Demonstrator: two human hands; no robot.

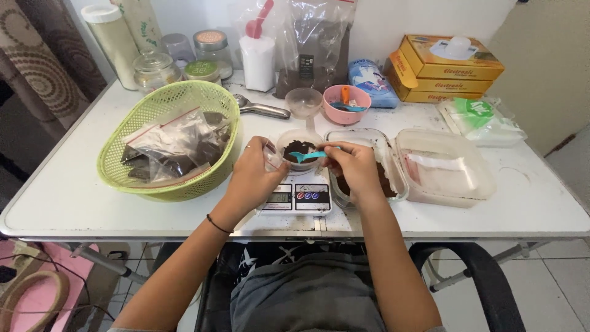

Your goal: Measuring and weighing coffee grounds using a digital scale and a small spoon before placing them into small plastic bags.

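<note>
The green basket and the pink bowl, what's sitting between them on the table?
In the head view, a metal scoop-like tool and a clear plastic funnel lie between the green basket and the pink bowl.

We sit at home folding table [74,197]: curtain [43,61], tiled floor [553,289], kitchen jars [153,69], digital scale [298,198], green basket [129,132] of packed sachets.

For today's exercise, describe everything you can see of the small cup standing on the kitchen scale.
The small cup is round, of clear, pale plastic, and stands upright on a white digital scale near the table's front edge. It holds a dark brown, crumbly powder, well below the rim. The left hand steadies its left side; the right hand holds a small turquoise spoon over its mouth.
</note>
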